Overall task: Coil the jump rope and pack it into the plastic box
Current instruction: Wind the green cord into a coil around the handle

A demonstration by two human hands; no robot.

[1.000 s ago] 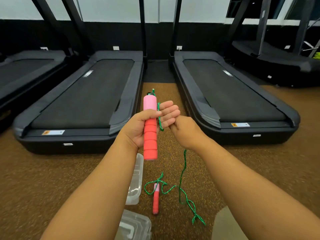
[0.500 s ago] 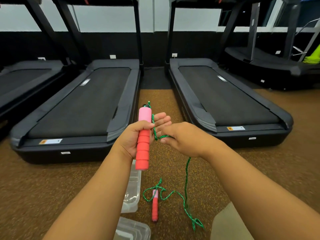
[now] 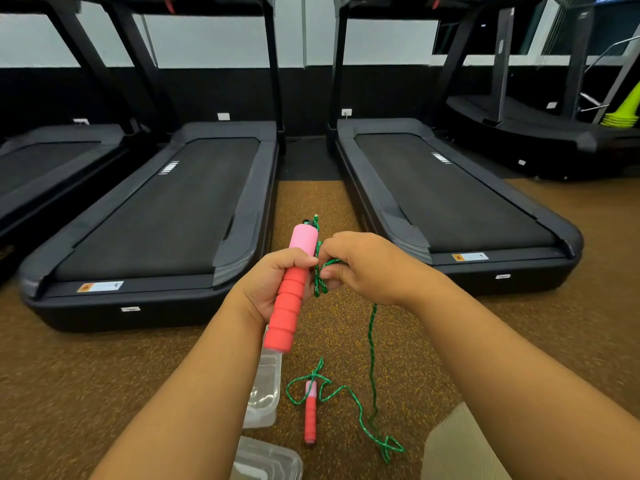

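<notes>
At the centre of the frame the left hand (image 3: 273, 289) is wrapped around a thick foam jump-rope handle, pale pink at its top and ribbed red below (image 3: 292, 289); the fingers are curled tight about its middle, and the handle stands nearly upright, leaning slightly to the right at the top. Just beside it, the right hand (image 3: 363, 268) has its fingers pinched closed on a green braided rope (image 3: 371, 344), pressing a small loop of it against the right side of the handle. The rope leaves the handle's dark top cap, runs down past the fingertips, then hangs from under the right hand toward the lower middle of the frame.

There it trails across the speckled brown rubber floor (image 3: 86, 375) in loose bends and joins the second pink-and-red handle (image 3: 310, 414), which lies flat on the floor. Left of that handle sits a clear rectangular plastic box (image 3: 265, 393), partly hidden by the left forearm, and a clear plastic lid (image 3: 266, 460) lies at the bottom edge. Black treadmills (image 3: 166, 216) fill the upper half of the frame.
</notes>
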